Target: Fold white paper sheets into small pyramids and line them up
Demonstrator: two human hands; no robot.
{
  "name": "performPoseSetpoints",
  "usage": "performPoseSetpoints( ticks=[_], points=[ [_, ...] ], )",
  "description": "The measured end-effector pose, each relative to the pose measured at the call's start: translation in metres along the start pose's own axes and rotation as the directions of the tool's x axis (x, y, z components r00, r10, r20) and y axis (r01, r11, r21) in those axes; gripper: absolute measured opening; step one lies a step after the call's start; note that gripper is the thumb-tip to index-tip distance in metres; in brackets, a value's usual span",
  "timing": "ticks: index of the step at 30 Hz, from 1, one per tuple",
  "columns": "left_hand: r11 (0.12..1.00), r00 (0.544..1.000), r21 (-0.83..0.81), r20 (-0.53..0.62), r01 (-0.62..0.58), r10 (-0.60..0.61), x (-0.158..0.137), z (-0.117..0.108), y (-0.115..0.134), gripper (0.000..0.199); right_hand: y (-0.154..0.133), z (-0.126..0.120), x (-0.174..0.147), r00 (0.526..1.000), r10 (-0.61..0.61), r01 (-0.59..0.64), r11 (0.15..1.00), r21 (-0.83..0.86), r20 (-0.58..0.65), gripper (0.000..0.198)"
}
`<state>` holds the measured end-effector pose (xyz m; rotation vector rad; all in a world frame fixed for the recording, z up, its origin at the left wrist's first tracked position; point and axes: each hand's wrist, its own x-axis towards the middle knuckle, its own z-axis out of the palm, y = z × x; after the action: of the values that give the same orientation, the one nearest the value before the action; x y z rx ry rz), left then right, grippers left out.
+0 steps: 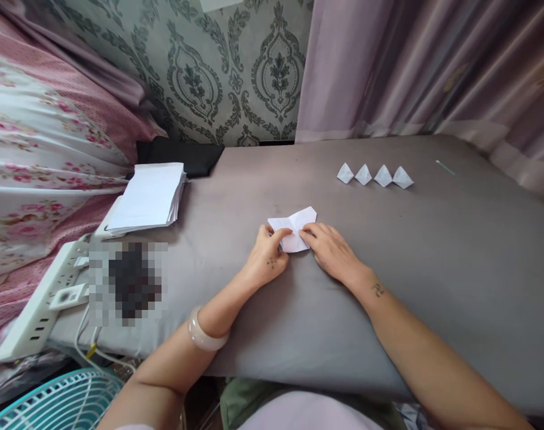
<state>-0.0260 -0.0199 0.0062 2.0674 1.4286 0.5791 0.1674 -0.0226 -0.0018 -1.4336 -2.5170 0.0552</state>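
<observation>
A small folded sheet of white paper (294,242) lies between my hands on the grey cloth, creased through its middle with two flaps raised toward the far side. My left hand (270,251) grips its left side, thumb on top and fingers curled behind the edge. On the right side, my right hand (329,245) pinches the sheet near the centre crease, its fingertips pressed together on the paper. Parts of the paper's lower edges are hidden by my fingers.
Several folded paper pieces (383,176) stand in a row at the back right, near a thin cotton swab (445,166). At left are a stack of white paper (148,194), a black folded item (182,154) and a white power strip (41,304). A turquoise fan (61,400) stands below.
</observation>
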Motion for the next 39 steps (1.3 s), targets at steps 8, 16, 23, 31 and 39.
performPoseSetpoints(
  ticks=[8,16,23,31,39],
  points=[
    [0.820,0.912,0.405,0.120,-0.405,0.391,0.005,-0.016,-0.009,0.060,0.008,-0.004,0.000,0.998,0.060,-0.063,0.982,0.176,0.027,0.046],
    [0.796,0.835,0.262,0.253,-0.546,0.489,0.011,-0.023,-0.007,0.058,0.032,-0.002,-0.003,0.994,-0.082,0.057,0.954,0.293,0.073,0.050],
    [0.850,0.887,0.256,0.153,-0.461,0.435,0.000,-0.019,-0.005,0.059,0.032,0.000,0.000,0.994,-0.098,0.078,0.955,0.286,0.056,0.053],
    [0.784,0.880,0.424,0.073,-0.454,0.470,0.004,0.002,-0.002,0.032,0.026,0.011,-0.010,0.996,-0.083,0.087,0.967,0.240,-0.026,0.049],
    [0.822,0.884,0.327,0.172,-0.467,0.434,0.020,0.004,0.003,0.027,0.023,-0.004,-0.016,0.993,-0.111,0.097,0.963,0.252,0.042,0.045]
  ],
)
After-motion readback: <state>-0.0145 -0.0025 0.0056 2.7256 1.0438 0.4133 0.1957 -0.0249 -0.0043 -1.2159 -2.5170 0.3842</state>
